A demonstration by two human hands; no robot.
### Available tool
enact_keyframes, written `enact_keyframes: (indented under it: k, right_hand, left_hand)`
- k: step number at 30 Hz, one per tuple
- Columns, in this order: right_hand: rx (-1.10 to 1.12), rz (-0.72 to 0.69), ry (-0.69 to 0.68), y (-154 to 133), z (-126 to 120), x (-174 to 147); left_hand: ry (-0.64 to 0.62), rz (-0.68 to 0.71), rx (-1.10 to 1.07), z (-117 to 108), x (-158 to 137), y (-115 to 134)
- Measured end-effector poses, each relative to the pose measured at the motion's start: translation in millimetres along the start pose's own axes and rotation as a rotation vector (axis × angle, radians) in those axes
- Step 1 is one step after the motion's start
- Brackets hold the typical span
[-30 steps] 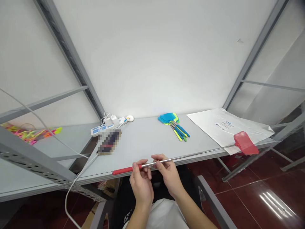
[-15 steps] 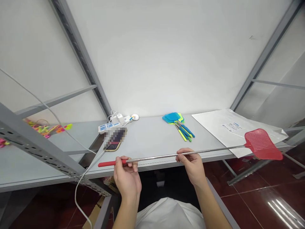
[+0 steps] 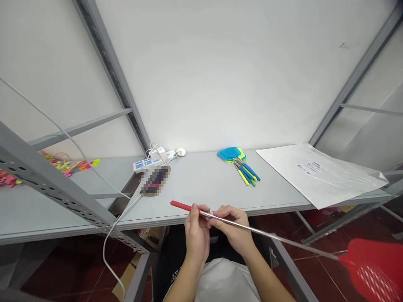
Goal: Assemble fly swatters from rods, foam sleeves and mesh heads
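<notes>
A red fly swatter (image 3: 277, 238) with a long metal telescopic rod slants across in front of me, its red handle at the left and its perforated red head low at the right. My left hand (image 3: 198, 230) is closed around the lower end of the handle where the rod begins. Close beside it, my right hand (image 3: 232, 227) pinches the rod between thumb and fingers. Behind my hands, several blue and yellow-green fly swatters (image 3: 241, 165) with short handles lie in a pile on the grey shelf (image 3: 195, 180).
A white plastic package (image 3: 327, 174) with a printed label lies at the right of the shelf. On the left are a phone (image 3: 155, 181), a power strip (image 3: 146, 163) and a white cable (image 3: 108, 247). Metal uprights (image 3: 111, 71) frame the shelf; colourful items (image 3: 67, 165) lie further left.
My hands have come together along the rod, the left moving right and the right moving left. The swatter has shifted right and its head has swung down toward me.
</notes>
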State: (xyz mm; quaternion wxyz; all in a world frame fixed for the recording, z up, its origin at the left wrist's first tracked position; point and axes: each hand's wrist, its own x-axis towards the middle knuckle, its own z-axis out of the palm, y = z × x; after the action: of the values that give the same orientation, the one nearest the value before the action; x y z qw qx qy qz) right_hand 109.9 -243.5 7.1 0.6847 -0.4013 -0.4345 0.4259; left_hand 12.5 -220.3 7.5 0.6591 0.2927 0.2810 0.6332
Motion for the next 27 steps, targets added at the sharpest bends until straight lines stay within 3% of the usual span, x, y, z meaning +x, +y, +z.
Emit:
enact_keyframes:
  k: [4, 11, 16, 20, 23, 27]
  right_hand:
    - [-0.012, 0.004, 0.04, -3, -15, 3]
    - [0.053, -0.109, 0.106, -20, -46, 6]
    - [0.049, -0.176, 0.149, -24, -54, 8]
    - [-0.012, -0.16, 0.059, -20, -40, 6]
    - [-0.038, -0.138, -0.001, -18, -22, 2]
    - [-0.046, -0.109, -0.034, -20, -14, 1]
  left_hand:
    - [-0.017, 0.022, 0.051, -3, 1, 4]
    - [0.112, 0.157, 0.014, -12, 14, 28]
    - [0.136, 0.209, -0.015, -17, 23, 42]
    - [0.046, 0.128, 0.012, -9, 11, 28]
    - [-0.125, 0.006, 0.061, -2, -1, 12]
    - [-0.226, -0.011, 0.111, -2, -4, 11]
